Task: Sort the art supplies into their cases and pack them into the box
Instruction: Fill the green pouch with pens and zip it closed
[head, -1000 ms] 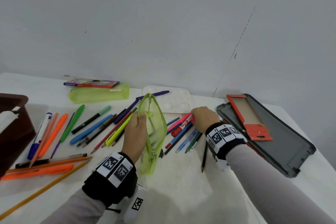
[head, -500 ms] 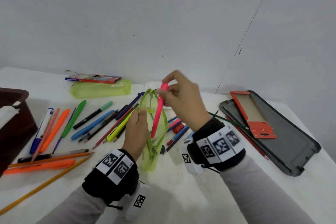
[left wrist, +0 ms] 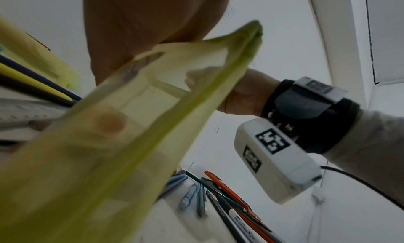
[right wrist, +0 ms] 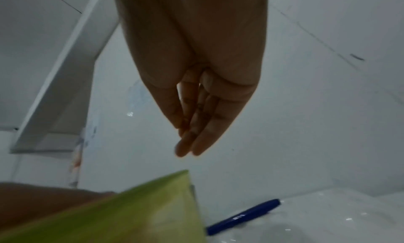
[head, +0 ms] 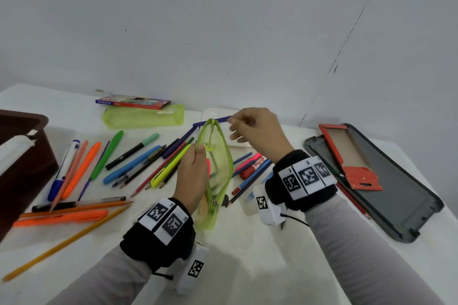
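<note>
Pouch: green mesh, zip open, held upright on the worktop near its middle. Left hand pinched the near lip of the mouth, keeping it spread. A pink marker showed through the mesh inside, beside the left thumb.

Right hand: poised above and just right of the pouch mouth, fingers loosely straight, grip released and holding nothing; the right wrist view confirmed bare fingertips over the green edge.

Step in hand, by judgement: filling the pouch with pens, 1 at a time. Early in the task; most supplies lay loose.

Loose stock, left of pouch: green, teal, blue, orange and yellow pens and pencils, fanned across the worktop. Loose stock, right of pouch: a red marker, blue pens and pencils, close under the right wrist.

Other containers: second green pouch at the back, lying flat, with a coloured-pencil box on its far edge; grey case lying open at right, holding a red card sleeve; brown box at far left, contents unclear.

Next move, by judgement: right hand to drop to the cluster beside the pouch, take 1 pen, and feed it point-down through the mouth. Left hand's pinch needs holding so the mouth does not collapse.
</note>
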